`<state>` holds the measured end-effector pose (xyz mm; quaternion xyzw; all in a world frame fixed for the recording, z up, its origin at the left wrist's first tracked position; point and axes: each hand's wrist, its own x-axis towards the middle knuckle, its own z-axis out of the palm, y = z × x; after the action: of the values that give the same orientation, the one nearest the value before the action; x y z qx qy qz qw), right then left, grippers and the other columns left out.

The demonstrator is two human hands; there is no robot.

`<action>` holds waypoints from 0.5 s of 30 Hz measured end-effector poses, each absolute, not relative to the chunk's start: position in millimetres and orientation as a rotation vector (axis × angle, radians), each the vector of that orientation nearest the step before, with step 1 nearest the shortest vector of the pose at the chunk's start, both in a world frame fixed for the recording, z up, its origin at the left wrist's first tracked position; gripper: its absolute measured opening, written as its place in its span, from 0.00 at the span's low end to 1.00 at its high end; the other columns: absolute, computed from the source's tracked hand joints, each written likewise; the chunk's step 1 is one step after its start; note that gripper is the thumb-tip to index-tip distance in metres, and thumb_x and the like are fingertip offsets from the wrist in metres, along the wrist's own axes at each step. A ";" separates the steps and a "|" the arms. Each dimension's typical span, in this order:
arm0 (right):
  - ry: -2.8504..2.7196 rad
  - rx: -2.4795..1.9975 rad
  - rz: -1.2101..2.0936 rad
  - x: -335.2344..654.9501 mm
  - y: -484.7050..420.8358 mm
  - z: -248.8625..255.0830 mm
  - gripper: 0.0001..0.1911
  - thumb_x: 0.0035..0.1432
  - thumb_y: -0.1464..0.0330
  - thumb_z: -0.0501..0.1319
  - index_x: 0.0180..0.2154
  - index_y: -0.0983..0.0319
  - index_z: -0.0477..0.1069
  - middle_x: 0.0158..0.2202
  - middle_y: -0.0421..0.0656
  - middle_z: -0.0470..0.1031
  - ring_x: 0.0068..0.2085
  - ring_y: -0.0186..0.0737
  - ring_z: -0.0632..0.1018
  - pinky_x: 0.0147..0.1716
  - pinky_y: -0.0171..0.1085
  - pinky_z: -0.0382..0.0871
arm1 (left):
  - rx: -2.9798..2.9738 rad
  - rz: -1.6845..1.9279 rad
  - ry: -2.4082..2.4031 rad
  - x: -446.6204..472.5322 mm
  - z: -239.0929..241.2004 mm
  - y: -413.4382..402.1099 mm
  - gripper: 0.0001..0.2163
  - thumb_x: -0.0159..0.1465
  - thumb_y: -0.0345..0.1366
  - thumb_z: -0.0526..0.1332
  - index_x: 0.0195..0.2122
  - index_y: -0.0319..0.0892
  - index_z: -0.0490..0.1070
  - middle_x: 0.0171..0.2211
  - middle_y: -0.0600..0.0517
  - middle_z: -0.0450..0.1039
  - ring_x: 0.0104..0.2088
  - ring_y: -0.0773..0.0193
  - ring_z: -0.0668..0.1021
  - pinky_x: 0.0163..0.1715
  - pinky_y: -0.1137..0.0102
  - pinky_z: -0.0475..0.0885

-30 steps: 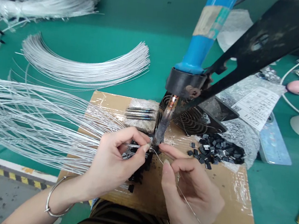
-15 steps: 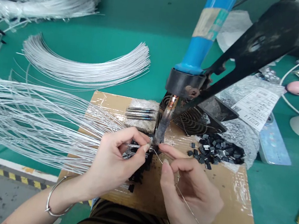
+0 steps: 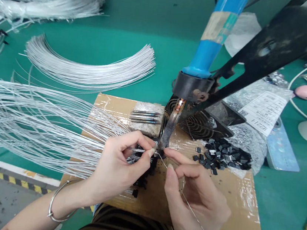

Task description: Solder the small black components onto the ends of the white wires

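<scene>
My left hand [image 3: 125, 165] is closed, thumb and forefinger pinching a white wire by its end at the soldering iron's tip. The small piece at that end is mostly hidden by my fingertips. Thumb and forefinger of my right hand [image 3: 198, 197] pinch a thin solder wire [image 3: 192, 212], which trails down across the palm. Its front end meets the work just under the hot tip. The soldering iron [image 3: 204, 56], with a blue handle, is fixed pointing downward in a black stand arm [image 3: 249, 63]. White wires [image 3: 83, 140] run leftward from beneath my left hand.
A cardboard sheet [image 3: 242, 215] lies under the work. Black connector pieces [image 3: 227, 154] are heaped at right, with more partly hidden below my left hand. A curved wire bundle [image 3: 92, 68] rests behind. A small block [image 3: 144, 129] carries several dark metal pins. A black fan [image 3: 200, 122] stands behind the tip.
Both hands keep their pinches at the iron's tip almost unmoved. The whole view has shifted slightly, so the iron and stand appear a little farther right.
</scene>
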<state>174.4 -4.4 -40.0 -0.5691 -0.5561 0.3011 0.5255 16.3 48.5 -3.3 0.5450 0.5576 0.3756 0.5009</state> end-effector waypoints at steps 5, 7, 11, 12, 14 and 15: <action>-1.312 -1.356 0.738 173.4 -4.2 -40.2 0.10 0.65 0.77 0.67 0.33 0.57 0.73 0.49 0.44 0.88 0.49 0.40 0.89 0.46 0.32 0.82 | 1.318 0.907 1.354 15.8 -5.4 48.7 0.06 0.64 0.30 0.65 0.29 0.41 0.77 0.32 0.48 0.85 0.32 0.59 0.83 0.28 0.69 0.72; -1.315 -1.360 0.726 173.4 -4.1 -40.0 0.09 0.65 0.76 0.67 0.33 0.58 0.74 0.49 0.45 0.88 0.47 0.41 0.89 0.45 0.33 0.83 | 1.321 0.905 1.359 15.9 -6.1 49.4 0.06 0.63 0.30 0.65 0.29 0.41 0.77 0.32 0.48 0.84 0.33 0.59 0.84 0.28 0.69 0.72; -1.325 -1.369 0.713 174.3 -4.9 -38.7 0.09 0.65 0.75 0.67 0.33 0.58 0.73 0.49 0.48 0.88 0.47 0.45 0.89 0.43 0.36 0.84 | 1.313 0.897 1.359 15.8 -5.8 50.0 0.06 0.63 0.31 0.65 0.29 0.41 0.77 0.32 0.48 0.84 0.32 0.59 0.84 0.27 0.69 0.72; -1.328 -1.371 0.715 174.7 -5.1 -38.5 0.09 0.65 0.75 0.67 0.33 0.58 0.73 0.49 0.48 0.88 0.48 0.45 0.89 0.43 0.36 0.84 | 1.312 0.893 1.359 15.7 -5.5 49.8 0.06 0.63 0.31 0.65 0.29 0.42 0.77 0.32 0.48 0.84 0.32 0.59 0.84 0.27 0.69 0.72; -1.330 -1.367 0.715 175.1 -5.3 -38.7 0.10 0.65 0.76 0.67 0.33 0.58 0.73 0.49 0.47 0.88 0.48 0.45 0.89 0.43 0.36 0.84 | 1.306 0.890 1.362 15.4 -5.0 49.4 0.06 0.63 0.31 0.65 0.28 0.42 0.76 0.31 0.48 0.84 0.32 0.59 0.84 0.27 0.69 0.72; -1.328 -1.362 0.713 175.2 -5.1 -39.0 0.10 0.65 0.76 0.67 0.33 0.58 0.73 0.49 0.46 0.88 0.48 0.44 0.89 0.43 0.35 0.84 | 1.305 0.891 1.362 15.4 -4.9 49.3 0.06 0.63 0.31 0.65 0.28 0.42 0.76 0.31 0.48 0.84 0.32 0.59 0.84 0.28 0.69 0.72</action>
<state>175.2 -5.1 -39.0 -0.5699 -0.5556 0.2982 0.5268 15.4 49.3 -4.9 0.5404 0.5639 0.3689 0.5038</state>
